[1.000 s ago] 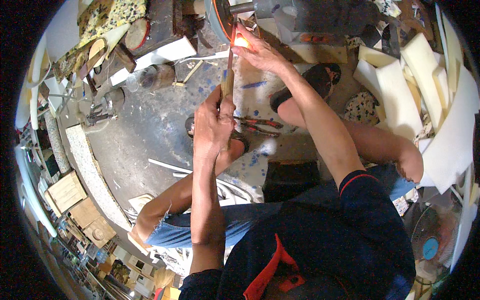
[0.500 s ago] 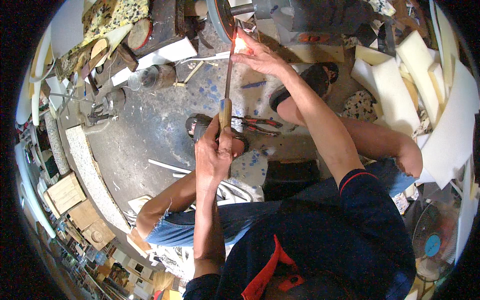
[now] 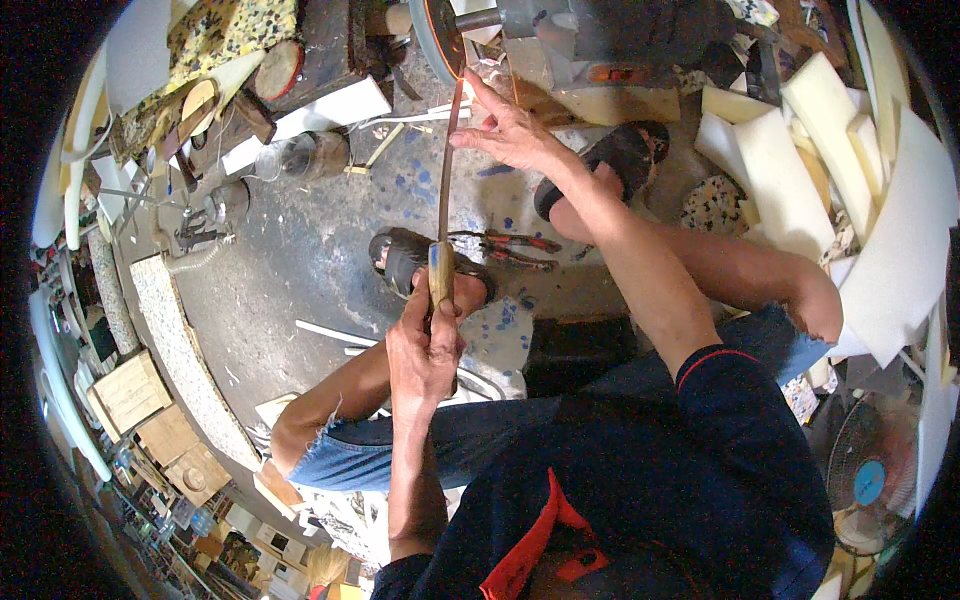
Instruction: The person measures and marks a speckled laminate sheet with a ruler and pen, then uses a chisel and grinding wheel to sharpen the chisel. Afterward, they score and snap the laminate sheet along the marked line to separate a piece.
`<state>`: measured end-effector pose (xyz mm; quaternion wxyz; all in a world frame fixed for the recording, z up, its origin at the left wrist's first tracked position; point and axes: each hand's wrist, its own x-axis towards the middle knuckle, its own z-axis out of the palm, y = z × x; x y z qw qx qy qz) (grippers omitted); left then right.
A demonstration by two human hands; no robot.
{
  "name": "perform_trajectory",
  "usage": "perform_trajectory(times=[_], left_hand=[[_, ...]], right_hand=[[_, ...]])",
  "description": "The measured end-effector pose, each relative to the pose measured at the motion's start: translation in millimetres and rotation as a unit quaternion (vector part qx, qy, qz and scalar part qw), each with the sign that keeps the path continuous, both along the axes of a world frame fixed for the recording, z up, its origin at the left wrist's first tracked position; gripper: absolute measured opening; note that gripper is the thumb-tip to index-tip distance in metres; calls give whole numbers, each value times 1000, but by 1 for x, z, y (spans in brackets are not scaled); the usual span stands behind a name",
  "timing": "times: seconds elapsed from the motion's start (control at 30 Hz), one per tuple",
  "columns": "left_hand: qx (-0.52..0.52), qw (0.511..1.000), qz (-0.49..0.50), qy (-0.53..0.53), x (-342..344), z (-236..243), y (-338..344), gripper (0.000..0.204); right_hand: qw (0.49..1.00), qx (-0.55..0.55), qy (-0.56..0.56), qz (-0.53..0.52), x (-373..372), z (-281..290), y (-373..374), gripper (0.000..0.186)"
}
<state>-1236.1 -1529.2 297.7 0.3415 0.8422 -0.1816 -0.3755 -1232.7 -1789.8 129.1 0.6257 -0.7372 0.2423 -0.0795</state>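
My left hand (image 3: 424, 352) is closed around the wooden handle (image 3: 440, 278) of a long, narrow knife. Its dark blade (image 3: 450, 170) points away from me, the tip close to the rim of a grinding wheel (image 3: 434, 42) at the top of the view. A thin orange glow shows along the wheel's edge. My right hand (image 3: 515, 138) reaches in from the right, index finger and thumb against the far part of the blade, fingers fairly straight. Whether the tip touches the wheel I cannot tell.
The grinder's motor body (image 3: 610, 40) lies right of the wheel. Red-handled pliers (image 3: 515, 248) lie on the floor between my sandalled feet. Foam pieces (image 3: 785, 180) are heaped on the right, above a fan (image 3: 870, 480). A metal can (image 3: 315, 155) stands left of the blade.
The knife and my left hand have drawn back toward me and slightly left. My right hand has shifted slightly the same way. The bright glow at its fingers has gone.
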Motion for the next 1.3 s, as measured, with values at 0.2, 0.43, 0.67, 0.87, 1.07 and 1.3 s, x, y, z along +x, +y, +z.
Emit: perform_trajectory(times=[0.2, 0.43, 0.67, 0.87, 1.07, 1.3], left_hand=[[-5, 1000, 5, -4, -11, 10, 18, 49], [12, 999, 15, 33, -32, 24, 38, 49], [-19, 994, -99, -41, -1, -11, -29, 36], [2, 998, -63, 20, 45, -44, -105, 36], [-28, 999, -41, 14, 78, -73, -146, 35], [-74, 996, -28, 40, 91, -93, -151, 46]], right_hand=[[999, -6, -45, -21, -6, 3, 19, 108], [995, -67, -67, 24, -29, 9, 35, 109], [996, 78, -20, -45, -40, -6, -15, 97], [990, 134, 8, -40, -12, -19, -45, 87], [991, 124, 7, -40, 24, -28, -56, 74], [990, 136, 0, -27, 34, -30, -57, 71]])
